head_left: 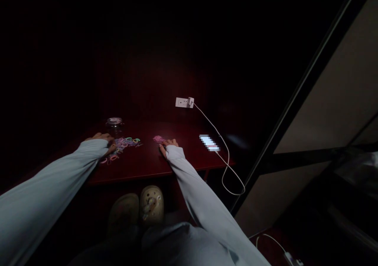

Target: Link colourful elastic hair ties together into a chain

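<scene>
A loose pile of small coloured hair ties [122, 143], in pink, purple, green and yellow, lies on the dark red tabletop [141, 165]. My left hand [102, 136] rests at the left side of this pile, bent over its edge; the sleeve and the back of the hand hide most of its fingers. Further right is a smaller heap of pink hair ties [158, 139]. My right hand [170, 143] lies low on the table at that heap, fingertips touching its near right edge, with the thumb apart from the fingers.
A round clear container [114, 121] stands behind my left hand. At the right lies a lit phone [209, 143], its white cable [218, 133] running to a charger in the wall socket [184, 102]. Clogs [151, 205] show below the table edge. A framed panel [325, 100] rises at right.
</scene>
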Motion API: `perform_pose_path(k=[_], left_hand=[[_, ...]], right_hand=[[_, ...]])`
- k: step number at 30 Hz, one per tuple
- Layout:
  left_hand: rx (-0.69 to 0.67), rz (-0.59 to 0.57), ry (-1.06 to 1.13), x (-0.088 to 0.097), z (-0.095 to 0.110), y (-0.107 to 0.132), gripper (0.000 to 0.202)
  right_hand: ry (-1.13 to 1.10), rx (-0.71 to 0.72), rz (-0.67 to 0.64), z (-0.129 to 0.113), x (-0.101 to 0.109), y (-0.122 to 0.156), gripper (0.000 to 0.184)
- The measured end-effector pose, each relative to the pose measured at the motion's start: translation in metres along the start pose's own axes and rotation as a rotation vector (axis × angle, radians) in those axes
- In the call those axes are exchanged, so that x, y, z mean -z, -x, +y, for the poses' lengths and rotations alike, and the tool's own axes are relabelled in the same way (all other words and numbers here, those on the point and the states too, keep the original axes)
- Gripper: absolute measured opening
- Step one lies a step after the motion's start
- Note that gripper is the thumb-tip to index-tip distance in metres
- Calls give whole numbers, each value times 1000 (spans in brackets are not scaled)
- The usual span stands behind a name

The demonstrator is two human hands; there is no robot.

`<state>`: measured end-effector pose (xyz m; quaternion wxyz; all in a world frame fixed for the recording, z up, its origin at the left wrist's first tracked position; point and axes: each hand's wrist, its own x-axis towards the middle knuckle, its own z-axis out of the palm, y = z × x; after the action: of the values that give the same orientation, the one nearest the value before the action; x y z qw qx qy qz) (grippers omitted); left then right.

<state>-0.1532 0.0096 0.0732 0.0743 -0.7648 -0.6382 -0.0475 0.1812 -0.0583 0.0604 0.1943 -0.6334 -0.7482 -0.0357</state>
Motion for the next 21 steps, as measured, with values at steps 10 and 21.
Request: perform_pose_path(k=[10, 21], left_hand=[[31, -44, 78, -7, -7, -2, 35], [121, 140, 338, -7, -22, -13, 45]], right_hand=[[6, 0, -14, 1, 0, -1, 37], [6, 6, -37, 0, 4, 0, 38]])
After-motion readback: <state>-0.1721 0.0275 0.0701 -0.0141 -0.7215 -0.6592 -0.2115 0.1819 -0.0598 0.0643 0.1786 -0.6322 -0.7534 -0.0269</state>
